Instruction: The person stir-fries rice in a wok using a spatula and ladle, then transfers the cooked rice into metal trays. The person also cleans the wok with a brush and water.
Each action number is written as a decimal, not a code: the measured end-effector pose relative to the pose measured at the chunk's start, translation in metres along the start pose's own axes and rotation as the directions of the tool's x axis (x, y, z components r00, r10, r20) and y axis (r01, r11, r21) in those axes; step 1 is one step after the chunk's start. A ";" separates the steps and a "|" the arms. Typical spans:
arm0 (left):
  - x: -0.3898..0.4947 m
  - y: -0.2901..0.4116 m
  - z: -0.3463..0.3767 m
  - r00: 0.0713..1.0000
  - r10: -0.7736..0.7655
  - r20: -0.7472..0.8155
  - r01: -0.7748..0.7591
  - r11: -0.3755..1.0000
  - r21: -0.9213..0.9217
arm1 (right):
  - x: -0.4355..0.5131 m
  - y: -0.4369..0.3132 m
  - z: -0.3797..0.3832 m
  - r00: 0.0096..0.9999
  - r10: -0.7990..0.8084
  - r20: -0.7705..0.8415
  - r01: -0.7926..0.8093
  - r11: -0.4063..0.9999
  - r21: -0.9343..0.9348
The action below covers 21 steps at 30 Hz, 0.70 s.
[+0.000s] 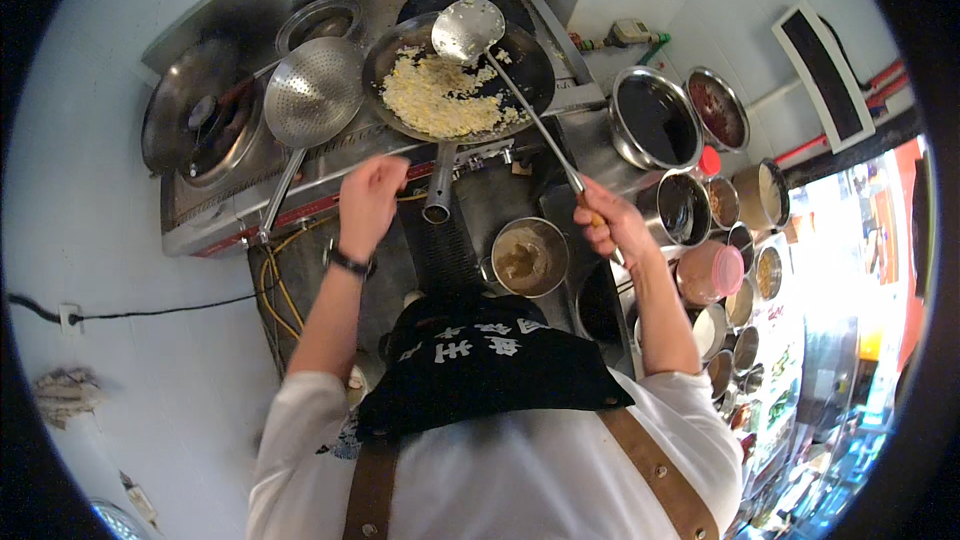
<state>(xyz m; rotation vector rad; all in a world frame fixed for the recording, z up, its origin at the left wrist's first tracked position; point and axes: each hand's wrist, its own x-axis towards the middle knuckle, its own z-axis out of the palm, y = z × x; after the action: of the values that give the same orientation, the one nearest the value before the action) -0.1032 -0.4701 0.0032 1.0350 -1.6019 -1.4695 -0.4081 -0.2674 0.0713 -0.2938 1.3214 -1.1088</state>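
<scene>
A metal wok (536,94) on the stove holds fried rice (442,101) that looks mixed with egg. My right hand (611,221) is closed on the wooden-ended handle of a metal ladle (469,30), whose round head is over the far part of the wok. My left hand (373,195) is raised just left of the wok's hollow handle (440,187); its fingers are curled, and whether they hold anything is hidden. A perforated metal strainer (313,94) rests on the stove to the left of the wok, its handle pointing towards me.
Another wok (161,124) sits on the left burner. A metal pot (530,256) stands below the stove's front edge. On the right are a bowl of dark liquid (656,118), a pink-lidded jar (726,270) and several metal containers. A yellow hose (274,285) hangs at left.
</scene>
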 end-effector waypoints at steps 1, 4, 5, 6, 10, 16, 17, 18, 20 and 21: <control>0.027 0.013 0.006 0.998 0.041 0.038 -0.037 0.996 -0.084 | -0.003 0.004 0.009 0.999 -0.009 0.045 0.006 0.997 0.071; 0.089 0.037 0.020 0.998 -0.055 -0.006 0.053 0.988 -0.143 | -0.012 0.016 0.038 0.999 -0.024 0.041 0.018 0.989 0.146; 0.101 0.041 0.025 0.999 -0.017 -0.027 0.014 0.993 -0.118 | -0.014 0.020 0.047 0.998 -0.044 0.054 0.036 0.988 0.151; 0.111 0.043 0.029 0.998 0.011 -0.055 -0.015 0.996 -0.085 | -0.016 0.023 0.055 0.995 -0.050 0.088 0.034 0.984 0.173; 0.137 0.054 0.045 0.970 0.181 -0.164 -0.176 0.983 0.048 | -0.022 0.032 0.079 0.987 -0.087 0.133 0.049 0.963 0.266; 0.167 0.080 0.043 0.939 0.330 -0.095 -0.301 0.924 0.235 | -0.029 0.031 0.089 0.988 -0.121 0.096 0.100 0.975 0.196; 0.170 0.082 0.043 0.947 0.314 -0.071 -0.289 0.926 0.242 | -0.030 0.031 0.089 0.989 -0.124 0.085 0.106 0.977 0.185; 0.172 0.084 0.043 0.954 0.295 -0.045 -0.275 0.928 0.250 | -0.031 0.031 0.089 0.989 -0.111 0.102 0.090 0.978 0.187; 0.173 0.083 0.046 0.957 0.283 -0.070 -0.261 0.938 0.229 | -0.033 0.031 0.090 0.987 -0.107 0.118 0.081 0.976 0.200; 0.173 0.082 0.048 0.961 0.265 -0.079 -0.242 0.944 0.224 | -0.034 0.031 0.090 0.988 -0.101 0.114 0.078 0.978 0.193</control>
<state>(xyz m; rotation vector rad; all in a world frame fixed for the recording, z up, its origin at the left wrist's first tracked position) -0.2265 -0.6049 0.0780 0.9640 -1.7676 -1.0708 -0.3106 -0.2617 0.0959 -0.2791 1.0946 -1.2620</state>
